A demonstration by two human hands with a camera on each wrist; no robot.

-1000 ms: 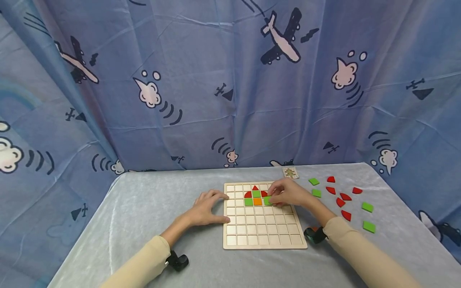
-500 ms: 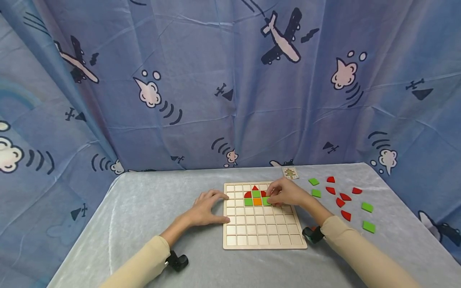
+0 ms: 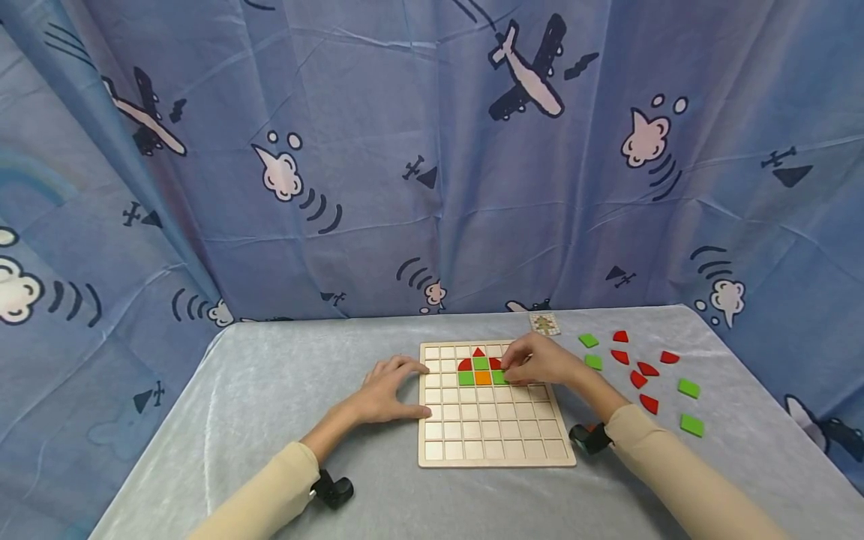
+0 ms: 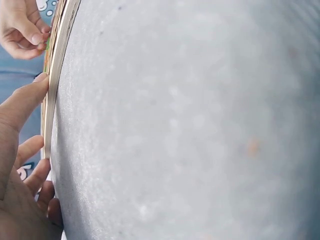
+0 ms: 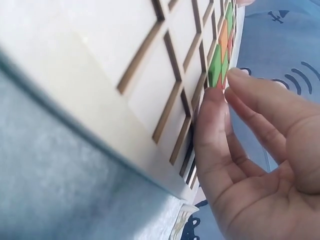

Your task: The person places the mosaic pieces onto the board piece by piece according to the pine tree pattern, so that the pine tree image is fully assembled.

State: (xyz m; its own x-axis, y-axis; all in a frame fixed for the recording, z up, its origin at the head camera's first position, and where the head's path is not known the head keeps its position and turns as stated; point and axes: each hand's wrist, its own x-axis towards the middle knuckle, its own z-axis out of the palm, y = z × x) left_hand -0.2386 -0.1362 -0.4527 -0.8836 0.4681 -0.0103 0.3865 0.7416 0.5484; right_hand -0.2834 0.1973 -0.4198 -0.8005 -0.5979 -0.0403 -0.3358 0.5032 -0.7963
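Note:
A pale wooden grid board point(image 3: 496, 463) lies on the table. On it are an orange square point(image 3: 482, 378), several green squares, a red triangle point(image 3: 478, 352) and red quarter-circle pieces. My right hand point(image 3: 540, 362) reaches over the upper right of the board, thumb and finger pinching a green square tile point(image 5: 215, 67) at the cell right of the orange one. Its fingertips sit right at the tile's edge in the right wrist view. With thumb and fingers spread, my left hand point(image 3: 385, 394) touches the board's left edge; the left wrist view shows fingertips against the wooden rim point(image 4: 59, 55).
Right of the board lie loose red quarter-circle pieces point(image 3: 648, 369) and loose green squares point(image 3: 689, 388). A small pattern card point(image 3: 544, 324) rests behind the board's far right corner. A blue printed curtain point(image 3: 351, 172) hangs behind the grey-covered table point(image 3: 290, 375).
The green tile at my right fingertips has shifted slightly left, and now lies in line against the orange square. My left hand and the board have stayed put.

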